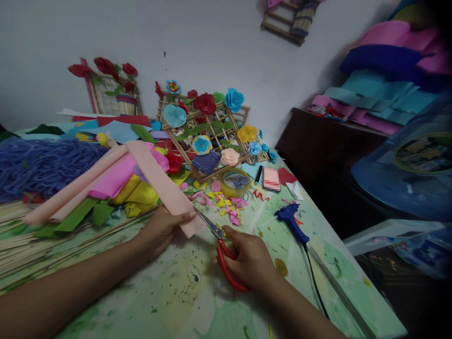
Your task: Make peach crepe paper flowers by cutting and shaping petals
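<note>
My left hand (164, 230) grips the lower end of a pale pink paper strip (155, 181), thumb on top. The strip runs up and back to a fold over the pile of coloured paper. In my right hand (249, 254) are red-handled scissors (226, 268), their blades pointing up and left. The blade tips meet the edge of the strip just beside my left thumb. How far the blades are apart is hard to tell.
Behind are bamboo frames with paper flowers (205, 103), a tape roll (235, 181) and paper scraps (229, 205). A blue glue gun (293, 223) with its cord lies right. Blue yarn (49, 162) and bamboo sticks (21, 245) lie left; a dark cabinet (303, 141) stands right.
</note>
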A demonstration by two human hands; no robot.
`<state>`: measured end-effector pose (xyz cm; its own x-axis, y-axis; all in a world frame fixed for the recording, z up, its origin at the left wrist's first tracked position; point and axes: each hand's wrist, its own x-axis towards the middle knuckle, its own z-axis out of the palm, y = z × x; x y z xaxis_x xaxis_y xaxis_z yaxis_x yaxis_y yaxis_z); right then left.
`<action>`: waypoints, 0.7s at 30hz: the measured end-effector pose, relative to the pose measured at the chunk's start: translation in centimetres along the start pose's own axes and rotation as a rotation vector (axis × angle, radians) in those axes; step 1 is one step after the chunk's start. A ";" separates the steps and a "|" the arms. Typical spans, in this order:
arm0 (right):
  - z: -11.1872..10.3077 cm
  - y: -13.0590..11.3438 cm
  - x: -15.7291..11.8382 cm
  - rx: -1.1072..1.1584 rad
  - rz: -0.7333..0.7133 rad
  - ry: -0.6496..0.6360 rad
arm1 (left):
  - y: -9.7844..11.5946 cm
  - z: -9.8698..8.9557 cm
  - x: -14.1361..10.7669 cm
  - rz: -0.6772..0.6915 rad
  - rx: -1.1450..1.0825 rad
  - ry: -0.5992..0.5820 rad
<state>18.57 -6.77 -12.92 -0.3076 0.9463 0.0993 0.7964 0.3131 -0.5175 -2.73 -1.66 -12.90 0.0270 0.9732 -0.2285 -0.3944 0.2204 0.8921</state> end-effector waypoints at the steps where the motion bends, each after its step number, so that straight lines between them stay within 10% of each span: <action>1: -0.1 -0.1 0.0 -0.009 -0.002 0.005 | 0.0 0.0 0.0 -0.006 0.000 -0.002; 21: 0.3 0.3 0.0 -0.036 -0.026 0.039 | -0.3 0.3 -0.3 -0.002 -0.022 -0.010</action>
<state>18.62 -6.72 -13.31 -0.3083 0.9401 0.1456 0.8070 0.3394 -0.4833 -2.39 -1.98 -12.98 0.0368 0.9733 -0.2267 -0.4146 0.2213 0.8827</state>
